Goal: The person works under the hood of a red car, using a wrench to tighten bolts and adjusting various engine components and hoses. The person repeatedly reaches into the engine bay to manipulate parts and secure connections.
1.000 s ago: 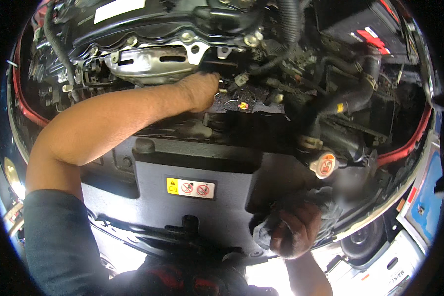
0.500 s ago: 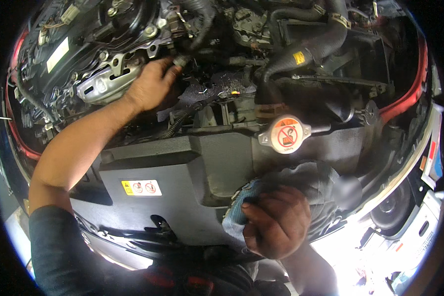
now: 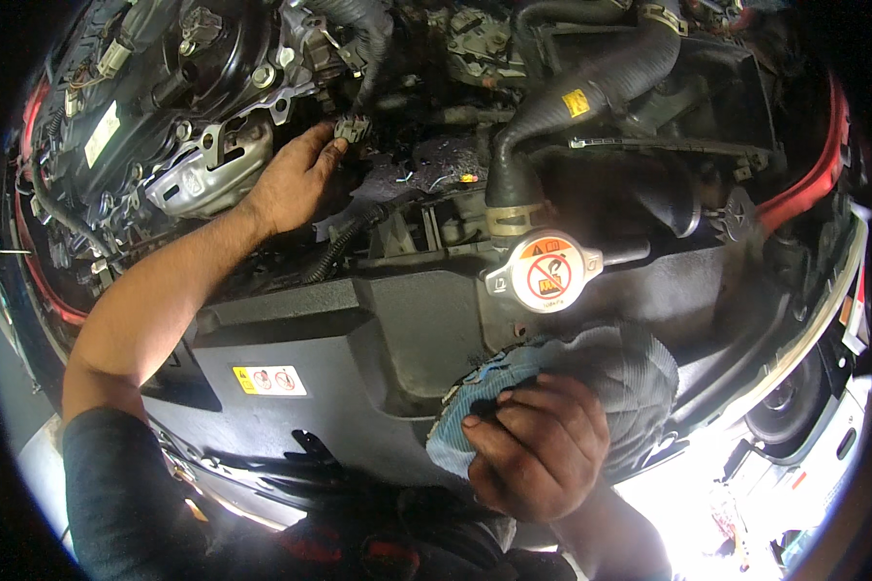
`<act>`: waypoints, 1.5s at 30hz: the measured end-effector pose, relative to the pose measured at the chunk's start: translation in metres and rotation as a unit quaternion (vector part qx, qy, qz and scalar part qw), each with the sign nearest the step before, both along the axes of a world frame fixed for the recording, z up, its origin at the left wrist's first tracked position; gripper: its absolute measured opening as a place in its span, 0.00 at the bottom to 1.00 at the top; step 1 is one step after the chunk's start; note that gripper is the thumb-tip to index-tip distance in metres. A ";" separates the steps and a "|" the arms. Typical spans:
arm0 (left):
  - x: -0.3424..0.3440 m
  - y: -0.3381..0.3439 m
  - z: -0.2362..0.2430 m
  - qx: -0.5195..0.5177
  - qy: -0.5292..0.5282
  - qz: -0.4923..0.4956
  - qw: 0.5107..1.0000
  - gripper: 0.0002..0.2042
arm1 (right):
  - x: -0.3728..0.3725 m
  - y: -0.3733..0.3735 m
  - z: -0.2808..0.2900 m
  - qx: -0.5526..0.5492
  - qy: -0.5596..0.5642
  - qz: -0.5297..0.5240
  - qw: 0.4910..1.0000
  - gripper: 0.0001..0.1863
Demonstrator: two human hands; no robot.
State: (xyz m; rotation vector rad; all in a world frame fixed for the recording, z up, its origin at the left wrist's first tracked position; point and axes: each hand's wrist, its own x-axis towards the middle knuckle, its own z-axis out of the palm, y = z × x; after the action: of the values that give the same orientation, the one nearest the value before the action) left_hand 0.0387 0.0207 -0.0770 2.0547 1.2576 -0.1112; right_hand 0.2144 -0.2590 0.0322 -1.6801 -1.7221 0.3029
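Observation:
My left hand [image 3: 295, 184] reaches into the engine bay, its thumb and fingers closed on a grey wiring connector [image 3: 354, 129]. A corrugated black conduit [image 3: 366, 44] comes down close above it. Just left of that hand sits a silver metal heat shield [image 3: 208, 174]. Lower right, my right hand [image 3: 543, 445] is closed around a bunched blue ribbed cloth [image 3: 470, 412], and its fingertips press into the fabric. The cloth lies over the front edge of the black radiator cover [image 3: 310, 334], below the radiator cap [image 3: 549, 274].
A thick black hose [image 3: 601, 92] with a yellow tag curves down to the radiator neck. The dark engine cover [image 3: 136, 58] fills the far left. Red body edges [image 3: 812, 179] border the bay. Bright light glares at the lower right.
The view has shifted slightly. My left hand has turned a little, and more of the connector shows between its fingers. My right hand keeps its hold on the cloth.

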 end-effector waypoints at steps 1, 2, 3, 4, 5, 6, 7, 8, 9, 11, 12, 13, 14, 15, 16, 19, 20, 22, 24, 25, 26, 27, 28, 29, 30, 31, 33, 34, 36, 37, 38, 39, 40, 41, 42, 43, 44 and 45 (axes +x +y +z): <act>0.000 -0.001 0.001 0.003 -0.001 -0.003 1.000 0.25 | 0.000 0.000 0.000 -0.005 0.000 0.001 1.000 0.11; 0.000 -0.002 0.002 0.005 -0.004 -0.001 1.000 0.24 | 0.000 -0.001 0.001 -0.004 0.000 0.000 1.000 0.11; 0.000 -0.003 0.002 0.011 -0.009 0.007 1.000 0.24 | 0.000 -0.001 0.001 -0.008 0.001 -0.001 1.000 0.11; 0.000 -0.004 0.002 -0.014 -0.031 0.001 0.999 0.23 | 0.000 -0.001 0.002 -0.011 0.003 -0.001 1.000 0.11; 0.001 -0.005 0.001 -0.035 -0.055 0.000 0.998 0.22 | -0.001 -0.001 0.002 -0.009 -0.001 -0.002 1.000 0.11; 0.001 -0.006 0.000 -0.055 -0.079 0.000 0.995 0.21 | -0.001 -0.001 0.002 -0.005 -0.004 -0.002 1.000 0.11; 0.001 -0.004 -0.001 -0.152 -0.111 0.010 0.982 0.26 | -0.001 -0.001 0.002 -0.009 -0.010 -0.001 1.000 0.11; 0.001 -0.001 -0.002 -0.199 -0.144 0.019 0.969 0.31 | -0.001 -0.001 0.002 -0.010 -0.004 0.001 1.000 0.11; 0.002 -0.003 -0.005 -0.200 -0.164 0.020 0.966 0.30 | 0.000 -0.001 0.004 -0.019 0.000 0.006 1.000 0.11; 0.003 -0.006 -0.008 -0.151 -0.170 0.036 0.973 0.23 | 0.000 -0.002 0.004 -0.029 -0.001 0.012 0.999 0.10; 0.004 -0.008 -0.009 -0.103 -0.191 0.015 0.976 0.20 | 0.000 -0.002 0.004 -0.030 -0.005 0.014 0.999 0.10; 0.006 -0.008 -0.008 -0.065 -0.181 0.012 0.981 0.21 | 0.000 -0.002 0.004 -0.034 -0.008 0.015 0.999 0.10; 0.007 -0.009 -0.006 -0.036 -0.151 0.021 0.988 0.21 | 0.000 -0.002 0.004 -0.027 -0.012 0.012 0.999 0.10; 0.009 -0.006 -0.004 -0.049 -0.148 0.012 0.988 0.22 | -0.001 -0.003 0.003 -0.023 -0.014 0.009 1.000 0.10; 0.009 -0.004 0.000 -0.051 -0.142 -0.011 0.988 0.24 | -0.002 -0.003 0.002 -0.019 -0.016 0.006 1.000 0.10; 0.012 -0.001 0.008 -0.009 -0.101 -0.068 0.992 0.22 | -0.002 -0.004 0.000 -0.013 -0.031 0.009 0.999 0.10; 0.012 0.001 0.009 -0.014 -0.092 -0.072 0.993 0.20 | -0.001 -0.004 0.000 -0.017 -0.032 0.015 0.999 0.10; 0.012 0.005 0.007 0.019 -0.102 -0.106 0.989 0.17 | 0.000 -0.005 0.001 -0.026 -0.028 0.016 0.999 0.09; 0.013 0.005 0.001 0.077 -0.133 -0.103 0.983 0.14 | 0.000 -0.005 0.001 -0.026 -0.031 0.021 0.999 0.10; 0.012 0.006 -0.001 0.096 -0.120 -0.099 0.983 0.14 | 0.000 -0.005 0.001 -0.029 -0.033 0.023 0.999 0.10; 0.011 0.007 -0.004 0.108 -0.096 -0.092 0.985 0.14 | 0.000 -0.005 0.001 -0.025 -0.031 0.024 0.999 0.11; 0.010 0.007 -0.005 0.111 -0.105 -0.091 0.984 0.14 | 0.000 -0.005 0.001 -0.024 -0.032 0.025 0.999 0.11; 0.010 0.008 -0.007 0.107 -0.105 -0.087 0.985 0.14 | 0.000 -0.005 0.001 -0.027 -0.030 0.023 0.999 0.11; 0.010 0.008 -0.008 0.110 -0.105 -0.085 0.985 0.15 | -0.001 -0.005 0.001 -0.022 -0.032 0.023 0.999 0.11; 0.009 0.008 -0.009 0.090 -0.101 -0.084 0.987 0.15 | -0.001 -0.005 0.001 -0.019 -0.032 0.020 0.999 0.12; 0.009 0.008 -0.009 0.077 -0.097 -0.085 0.989 0.15 | -0.001 -0.005 0.000 -0.017 -0.032 0.017 0.999 0.12; 0.007 0.010 -0.008 -0.007 -0.116 -0.076 0.990 0.16 | -0.001 -0.006 0.000 -0.013 -0.033 0.016 0.999 0.12; 0.005 0.012 -0.008 -0.079 -0.137 -0.067 0.985 0.17 | -0.001 -0.006 -0.001 -0.014 -0.031 0.014 0.999 0.12; 0.000 0.016 -0.006 -0.093 -0.098 -0.057 0.989 0.17 | -0.001 -0.007 -0.002 -0.011 -0.035 0.016 0.999 0.12; -0.002 0.018 -0.007 -0.036 -0.036 -0.056 0.997 0.17 | -0.001 -0.007 -0.002 -0.012 -0.034 0.015 0.999 0.12; -0.003 0.019 -0.008 0.002 0.058 -0.051 0.997 0.17 | -0.001 -0.008 -0.002 -0.011 -0.040 0.016 0.999 0.12; -0.002 0.024 -0.009 -0.143 0.014 0.032 0.989 0.22 | -0.001 -0.008 -0.003 -0.012 -0.045 0.017 0.999 0.12; -0.001 0.023 -0.010 -0.143 0.018 0.004 0.990 0.23 | -0.001 -0.008 -0.003 -0.013 -0.047 0.019 0.999 0.12; -0.001 0.023 -0.012 -0.125 0.025 -0.026 0.991 0.24 | -0.001 -0.008 -0.004 -0.010 -0.048 0.019 0.999 0.12; -0.001 0.022 -0.012 -0.101 0.015 -0.057 0.993 0.25 | -0.001 -0.008 -0.004 -0.009 -0.046 0.020 0.999 0.12; 0.000 0.022 -0.014 -0.106 0.028 -0.071 0.991 0.28 | -0.001 -0.008 -0.004 -0.008 -0.045 0.020 0.999 0.12; 0.000 0.022 -0.014 -0.122 0.053 -0.083 0.988 0.28 | -0.001 -0.008 -0.005 -0.008 -0.046 0.022 0.999 0.12; 0.000 0.021 -0.014 -0.140 0.084 -0.095 0.982 0.28 | -0.001 -0.008 -0.005 -0.008 -0.047 0.024 0.999 0.13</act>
State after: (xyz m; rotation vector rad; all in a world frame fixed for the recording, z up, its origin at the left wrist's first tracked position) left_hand 0.0382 0.0417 -0.0909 1.9432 1.0719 -0.5300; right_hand 0.2132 -0.2669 0.0277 -1.6900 -1.8360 0.2635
